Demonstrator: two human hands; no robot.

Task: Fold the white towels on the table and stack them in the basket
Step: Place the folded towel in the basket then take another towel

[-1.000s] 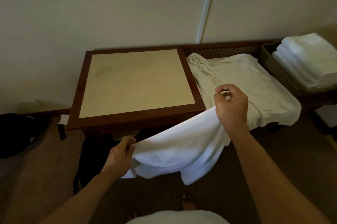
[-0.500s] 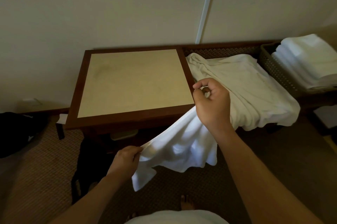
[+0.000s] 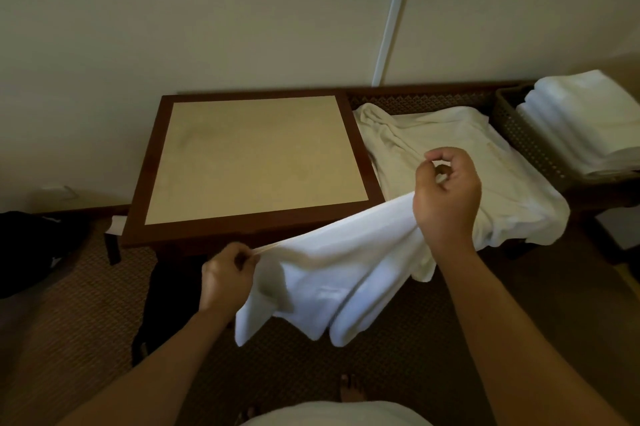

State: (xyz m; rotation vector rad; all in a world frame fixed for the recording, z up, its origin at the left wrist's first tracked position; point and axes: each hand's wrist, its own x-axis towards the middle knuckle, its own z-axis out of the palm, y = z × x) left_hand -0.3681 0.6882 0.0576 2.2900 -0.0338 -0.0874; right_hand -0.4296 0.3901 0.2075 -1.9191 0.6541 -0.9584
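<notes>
A white towel (image 3: 346, 266) hangs stretched between my two hands in front of the table's near edge. My left hand (image 3: 227, 275) pinches its left edge below the table front. My right hand (image 3: 446, 197) grips its upper right edge, fingers curled, above the pile of unfolded towels (image 3: 433, 145) on the low bench. The brown-framed table (image 3: 256, 159) has a bare beige top. At the far right a dark woven basket (image 3: 519, 134) holds a stack of folded white towels (image 3: 581, 120).
A beige wall runs behind the table, with a white pipe (image 3: 391, 20) down it. A black bag (image 3: 31, 245) lies on the carpet at the left, and another dark object (image 3: 166, 301) sits under the table front. My bare foot (image 3: 349, 387) shows below.
My right hand has swung right and slightly up with the towel edge, after moving left half a second before. The towel is pulled tauter between my hands.
</notes>
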